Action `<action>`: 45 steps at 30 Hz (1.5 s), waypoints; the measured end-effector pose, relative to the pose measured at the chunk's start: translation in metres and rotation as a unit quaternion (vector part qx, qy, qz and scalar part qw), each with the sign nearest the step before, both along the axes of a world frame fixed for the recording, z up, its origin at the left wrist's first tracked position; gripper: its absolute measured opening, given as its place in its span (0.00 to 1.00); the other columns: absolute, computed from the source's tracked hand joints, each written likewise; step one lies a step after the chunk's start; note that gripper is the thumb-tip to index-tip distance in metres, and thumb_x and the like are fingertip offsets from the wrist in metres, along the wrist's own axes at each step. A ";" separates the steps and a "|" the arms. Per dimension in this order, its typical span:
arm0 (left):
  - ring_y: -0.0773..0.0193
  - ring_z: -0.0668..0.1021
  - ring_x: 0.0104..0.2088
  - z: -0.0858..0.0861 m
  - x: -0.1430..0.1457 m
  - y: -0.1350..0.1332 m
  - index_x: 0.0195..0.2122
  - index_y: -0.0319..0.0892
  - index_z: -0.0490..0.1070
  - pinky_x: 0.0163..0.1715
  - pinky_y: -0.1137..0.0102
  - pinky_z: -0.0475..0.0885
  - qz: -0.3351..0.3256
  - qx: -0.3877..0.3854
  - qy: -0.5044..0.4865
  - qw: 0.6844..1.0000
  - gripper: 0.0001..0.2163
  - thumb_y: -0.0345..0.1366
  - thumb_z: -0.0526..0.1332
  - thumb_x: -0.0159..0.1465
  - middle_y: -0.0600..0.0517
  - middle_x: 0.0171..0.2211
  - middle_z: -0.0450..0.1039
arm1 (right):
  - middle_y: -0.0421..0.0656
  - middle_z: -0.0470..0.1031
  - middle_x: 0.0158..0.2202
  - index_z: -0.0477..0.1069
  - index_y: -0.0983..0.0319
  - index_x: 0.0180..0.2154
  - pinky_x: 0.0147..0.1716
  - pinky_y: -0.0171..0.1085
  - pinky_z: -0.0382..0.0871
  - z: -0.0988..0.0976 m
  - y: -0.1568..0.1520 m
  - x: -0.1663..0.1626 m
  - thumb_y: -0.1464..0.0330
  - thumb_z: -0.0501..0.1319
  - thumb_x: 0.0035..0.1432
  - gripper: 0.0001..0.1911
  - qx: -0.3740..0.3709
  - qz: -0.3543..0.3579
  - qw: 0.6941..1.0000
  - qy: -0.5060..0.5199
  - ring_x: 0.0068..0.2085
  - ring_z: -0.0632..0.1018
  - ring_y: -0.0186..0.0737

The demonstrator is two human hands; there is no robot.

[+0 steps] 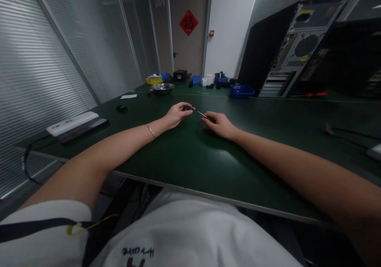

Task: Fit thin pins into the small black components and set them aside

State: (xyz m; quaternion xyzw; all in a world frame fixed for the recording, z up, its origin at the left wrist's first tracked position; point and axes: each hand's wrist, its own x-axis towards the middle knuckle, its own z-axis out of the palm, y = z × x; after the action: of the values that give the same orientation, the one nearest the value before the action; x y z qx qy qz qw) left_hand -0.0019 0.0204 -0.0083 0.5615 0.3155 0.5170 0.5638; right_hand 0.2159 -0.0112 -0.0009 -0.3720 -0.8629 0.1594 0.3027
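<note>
Above the green table, my left hand (176, 115) is closed on a small black part (188, 108), pinched between thumb and fingers. What kind of part it is cannot be made out. My right hand (220, 125) is wrapped around a screwdriver (202, 114) with a thin metal shaft and a dark handle, mostly hidden by the fingers. The shaft points up and left toward the black part. A small gap shows between its tip and the part.
Across the green table (178, 156) stand a metal bowl (162, 87), a yellow bin (154, 80) and a blue bin (241, 91). A black computer tower (270, 45) rises at the right, near a red-handled tool (316, 95). A white-and-grey device (76, 126) and a small black object (121, 108) lie left.
</note>
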 end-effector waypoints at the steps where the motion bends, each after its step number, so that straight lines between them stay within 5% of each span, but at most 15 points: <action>1: 0.70 0.74 0.34 0.000 0.001 -0.001 0.42 0.35 0.68 0.35 0.73 0.67 -0.006 0.007 0.006 1.000 0.16 0.23 0.66 0.52 0.47 0.40 0.72 | 0.41 0.72 0.27 0.71 0.62 0.38 0.29 0.34 0.59 0.000 0.000 0.000 0.60 0.53 0.60 0.14 0.002 -0.001 1.000 0.000 0.28 0.70 0.35; 11: 0.71 0.71 0.29 0.000 0.008 -0.008 0.57 0.40 0.62 0.29 0.74 0.66 -0.083 0.060 0.117 0.988 0.27 0.31 0.65 0.57 0.52 0.33 0.68 | 0.41 0.73 0.28 0.72 0.63 0.39 0.30 0.34 0.58 0.000 -0.005 0.001 0.60 0.53 0.60 0.15 0.021 -0.021 0.999 -0.014 0.28 0.69 0.35; 18: 0.64 0.76 0.38 -0.003 0.009 -0.007 0.50 0.37 0.63 0.42 0.65 0.70 -0.108 0.039 0.060 0.992 0.18 0.30 0.63 0.59 0.48 0.38 0.70 | 0.41 0.73 0.28 0.71 0.62 0.39 0.29 0.33 0.58 0.001 -0.006 0.002 0.59 0.52 0.60 0.16 0.017 -0.012 1.000 -0.011 0.28 0.69 0.35; 22: 0.66 0.75 0.39 -0.001 0.007 -0.007 0.54 0.38 0.65 0.45 0.65 0.68 -0.122 0.055 0.090 0.987 0.22 0.26 0.63 0.57 0.46 0.43 0.70 | 0.41 0.73 0.28 0.71 0.62 0.40 0.28 0.33 0.58 0.001 -0.006 0.002 0.60 0.52 0.60 0.15 0.016 -0.012 1.000 -0.013 0.28 0.69 0.35; 30: 0.68 0.72 0.34 0.000 0.003 -0.008 0.54 0.39 0.66 0.31 0.73 0.64 -0.103 0.085 0.136 0.982 0.23 0.28 0.63 0.55 0.47 0.40 0.71 | 0.41 0.73 0.28 0.71 0.60 0.42 0.27 0.33 0.57 -0.001 -0.002 -0.001 0.58 0.52 0.60 0.16 0.004 -0.034 0.999 -0.029 0.27 0.69 0.36; 45: 0.63 0.73 0.37 0.006 -0.005 -0.009 0.48 0.38 0.74 0.36 0.69 0.65 -0.036 0.118 0.161 0.979 0.16 0.34 0.61 0.58 0.44 0.42 0.74 | 0.42 0.74 0.28 0.71 0.60 0.40 0.27 0.34 0.58 0.002 -0.001 -0.007 0.59 0.53 0.60 0.15 0.005 -0.033 0.999 -0.026 0.28 0.70 0.37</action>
State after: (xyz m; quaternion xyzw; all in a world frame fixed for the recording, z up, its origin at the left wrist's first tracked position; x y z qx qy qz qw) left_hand -0.0070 0.0117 -0.0022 0.7108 0.3187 0.4331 0.4535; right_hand 0.2091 -0.0125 0.0011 -0.4026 -0.8584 0.1353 0.2875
